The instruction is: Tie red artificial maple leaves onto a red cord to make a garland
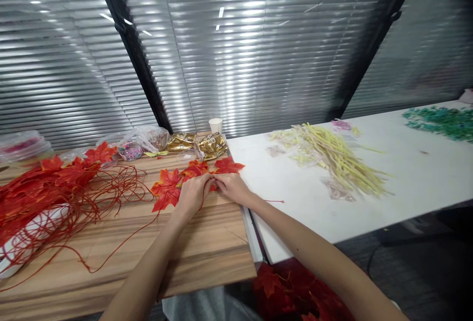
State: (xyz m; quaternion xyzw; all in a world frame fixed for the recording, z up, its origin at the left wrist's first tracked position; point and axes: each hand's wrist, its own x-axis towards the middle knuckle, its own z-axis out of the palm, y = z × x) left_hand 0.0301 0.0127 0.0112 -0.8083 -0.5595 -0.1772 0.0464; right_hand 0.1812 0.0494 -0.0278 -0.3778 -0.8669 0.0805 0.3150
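Note:
My left hand [192, 194] and my right hand [233, 187] meet fingertip to fingertip on the wooden table [121, 242]. Both are closed in a pinch on a thin red cord [273, 201] among red and orange maple leaves [173, 185]. The cord trails off to the right over the white table [406, 173]. A big tangle of red cords and leaves [55, 188] lies to the left of my left hand.
Plastic bags [146, 140], gold packets [201, 144] and a paper cup [216, 125] sit at the back. Yellow stems [340, 161] and green bits [441, 121] lie on the white table. More red leaves [291, 291] rest below the table edge. Blinds are behind.

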